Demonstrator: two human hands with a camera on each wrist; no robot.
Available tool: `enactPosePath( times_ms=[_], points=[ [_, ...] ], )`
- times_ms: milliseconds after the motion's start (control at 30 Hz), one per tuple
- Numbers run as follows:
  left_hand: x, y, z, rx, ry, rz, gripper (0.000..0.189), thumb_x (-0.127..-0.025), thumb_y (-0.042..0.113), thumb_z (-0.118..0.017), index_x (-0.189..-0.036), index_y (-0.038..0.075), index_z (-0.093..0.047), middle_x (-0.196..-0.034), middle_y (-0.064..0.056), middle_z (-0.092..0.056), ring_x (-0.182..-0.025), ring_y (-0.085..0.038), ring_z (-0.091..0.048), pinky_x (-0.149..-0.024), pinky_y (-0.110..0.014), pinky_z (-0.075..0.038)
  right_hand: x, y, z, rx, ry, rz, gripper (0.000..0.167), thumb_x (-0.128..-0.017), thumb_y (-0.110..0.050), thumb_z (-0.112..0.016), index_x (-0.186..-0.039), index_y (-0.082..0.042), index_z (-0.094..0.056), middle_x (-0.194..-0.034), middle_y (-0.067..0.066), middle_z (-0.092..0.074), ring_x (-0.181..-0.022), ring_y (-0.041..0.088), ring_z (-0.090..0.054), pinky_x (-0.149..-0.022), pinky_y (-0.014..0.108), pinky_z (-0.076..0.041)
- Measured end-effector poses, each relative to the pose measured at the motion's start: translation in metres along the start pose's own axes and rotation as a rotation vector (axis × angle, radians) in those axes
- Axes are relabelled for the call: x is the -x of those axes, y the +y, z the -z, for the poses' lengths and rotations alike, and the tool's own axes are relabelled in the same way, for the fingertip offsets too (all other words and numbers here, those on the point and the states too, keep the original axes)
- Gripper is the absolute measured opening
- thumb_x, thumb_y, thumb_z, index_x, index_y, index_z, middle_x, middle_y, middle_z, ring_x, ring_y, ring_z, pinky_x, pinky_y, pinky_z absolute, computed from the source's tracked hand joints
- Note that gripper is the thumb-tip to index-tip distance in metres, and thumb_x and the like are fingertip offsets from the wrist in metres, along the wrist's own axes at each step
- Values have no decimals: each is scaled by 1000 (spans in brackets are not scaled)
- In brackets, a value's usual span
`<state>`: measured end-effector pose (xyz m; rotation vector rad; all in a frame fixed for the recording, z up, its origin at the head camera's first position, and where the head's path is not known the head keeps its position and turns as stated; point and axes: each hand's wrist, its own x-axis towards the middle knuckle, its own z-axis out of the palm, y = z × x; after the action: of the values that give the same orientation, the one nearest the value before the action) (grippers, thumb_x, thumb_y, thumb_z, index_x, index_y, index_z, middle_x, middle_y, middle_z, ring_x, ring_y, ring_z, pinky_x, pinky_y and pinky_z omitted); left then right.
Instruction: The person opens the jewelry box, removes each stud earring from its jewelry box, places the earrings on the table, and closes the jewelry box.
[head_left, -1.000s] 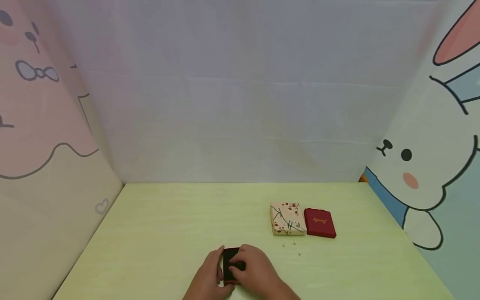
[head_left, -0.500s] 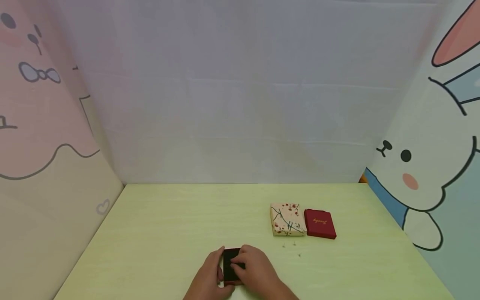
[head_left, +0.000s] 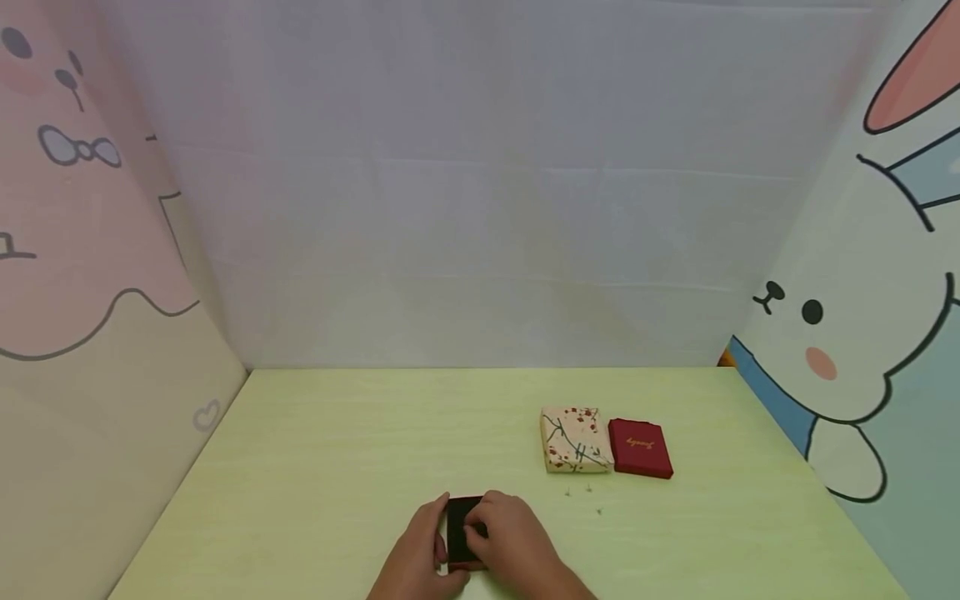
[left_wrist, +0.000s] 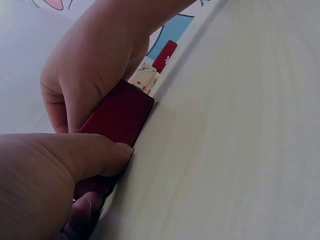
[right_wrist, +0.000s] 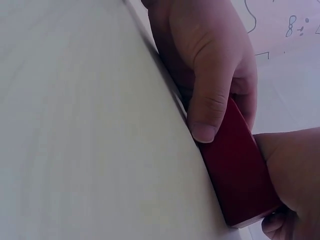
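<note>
At the table's near side my left hand [head_left: 418, 542] grips a small red jewelry box [head_left: 467, 566] by its left and near edges. A black pad [head_left: 456, 527] lines the top of it. My right hand [head_left: 517, 537] reaches over from the right, thumb and forefinger brought together at the pad; I cannot tell what is between them. In the left wrist view the red side of the box [left_wrist: 122, 112] sits flat against the table, thumb pressed to it. The right wrist view shows the left thumb [right_wrist: 207, 117] on the box's red wall.
Behind and to the right lie a cream floral box [head_left: 576, 440] and a red lid [head_left: 641, 448] with gold lettering, side by side. Several tiny flower-shaped pieces [left_wrist: 158, 75] sit on the table in front of them. Fabric walls [head_left: 480, 208] enclose the table.
My right thumb and forefinger have closed together and shifted slightly right over the black pad. The left hand, the box and the other things stay where they were.
</note>
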<state>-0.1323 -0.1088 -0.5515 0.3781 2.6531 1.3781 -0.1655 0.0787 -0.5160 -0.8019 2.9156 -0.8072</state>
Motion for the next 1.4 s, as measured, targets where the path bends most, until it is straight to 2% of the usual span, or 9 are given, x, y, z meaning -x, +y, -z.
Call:
enactPosePath(
  times_ms=[267,300,533,667,833,1100,1267,1400],
  points=[
    [-1,0,0,2,-8,10,96,-79,20,-85,-156,-6,-33,-111,-4,-51,-71,-4,-48,-62,-25,-44,1,-1,2,5,40,7,9,-90,-18,-77,-81,-19,-77,-76,-15,-56,-69,0,-54,-68,25,-53],
    [-1,0,0,-2,-7,8,96,-79,21,-85,-156,-6,-33,-114,-6,-52,-72,-4,-48,-62,-25,-44,1,-1,2,5,42,5,9,-89,-17,-77,-80,-19,-76,-75,-15,-55,-68,0,-53,-67,25,-52],
    [-1,0,0,-17,-9,29,96,-79,22,-88,-154,-5,-36,-108,-3,-49,-70,-5,-48,-61,-25,-44,0,-2,3,7,15,-4,7,-86,-11,-75,-83,-17,-77,-75,-14,-53,-67,1,-51,-66,25,-51],
    [-1,1,0,-29,-4,32,96,-78,24,-89,-153,-4,-37,-104,-1,-48,-70,-4,-47,-62,-25,-43,-1,-1,3,-2,15,1,5,-86,-16,-77,-82,-18,-76,-76,-15,-53,-67,0,-50,-66,25,-51],
    [-2,2,0,-30,-4,30,94,-78,22,-88,-153,-4,-38,-102,-1,-48,-70,-4,-48,-62,-25,-43,0,-1,2,7,44,9,9,-89,-20,-79,-80,-20,-76,-75,-16,-53,-66,-1,-50,-65,24,-51],
    [-1,3,-1,-30,1,23,95,-78,24,-89,-154,-3,-38,-115,-5,-50,-70,-4,-47,-61,-25,-44,2,1,1,1,89,16,9,-90,-18,-79,-81,-20,-75,-75,-16,-53,-67,-1,-51,-65,24,-51],
    [-1,4,1,-18,1,26,95,-78,24,-90,-153,-3,-38,-111,-3,-50,-70,-4,-47,-61,-25,-43,1,3,-1,-1,101,26,8,-92,-19,-77,-84,-20,-75,-77,-15,-54,-68,0,-51,-65,25,-51],
    [0,4,2,4,2,14,96,-77,22,-89,-154,-5,-37,-114,-6,-51,-70,-4,-47,-61,-25,-43,1,3,-2,11,113,39,6,-92,-20,-77,-86,-20,-75,-79,-15,-55,-69,0,-52,-66,25,-51]
  ],
)
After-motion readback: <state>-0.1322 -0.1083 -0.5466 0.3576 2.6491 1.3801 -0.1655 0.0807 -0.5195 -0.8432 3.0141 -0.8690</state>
